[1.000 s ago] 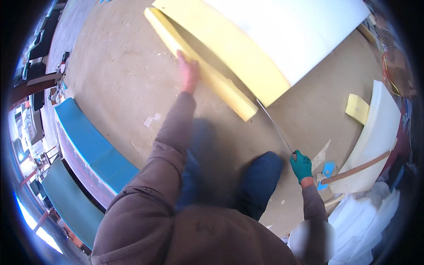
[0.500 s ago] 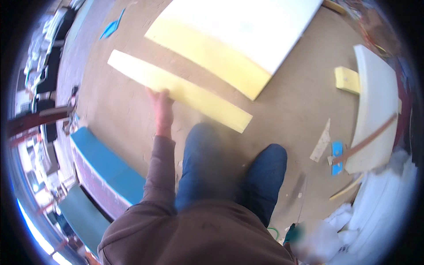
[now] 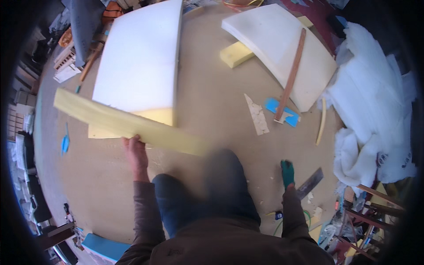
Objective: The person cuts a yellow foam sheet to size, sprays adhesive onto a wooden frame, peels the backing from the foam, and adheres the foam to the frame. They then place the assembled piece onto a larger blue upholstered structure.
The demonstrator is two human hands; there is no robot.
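Observation:
My bare left hand (image 3: 136,152) pinches the lower edge of a long yellow foam strip (image 3: 128,126), lifted above the floor and slanting down to the right. The strip's right end is blurred near my knee. Behind it lies a big white foam sheet (image 3: 137,62) with a yellow foam edge, partly covered by the strip. My right hand (image 3: 287,173), in a green glove, hangs at the right over the floor with fingers stretched forward and nothing seen in them. Beside its wrist is a flat grey blade-like piece (image 3: 310,183), apparently apart from the fingers.
A curved white foam piece (image 3: 282,48) rests on a yellow foam block (image 3: 236,54), with a wooden strip (image 3: 292,73) across it. Blue scrap (image 3: 289,118) and a pale offcut (image 3: 256,115) lie nearby. White wadding (image 3: 371,88) is piled at right, above wooden frame parts (image 3: 371,221).
My view has swung to the right. My left hand still holds the foam strip, which now overlaps the big sheet's near edge. My gloved right hand has come forward into clearer view.

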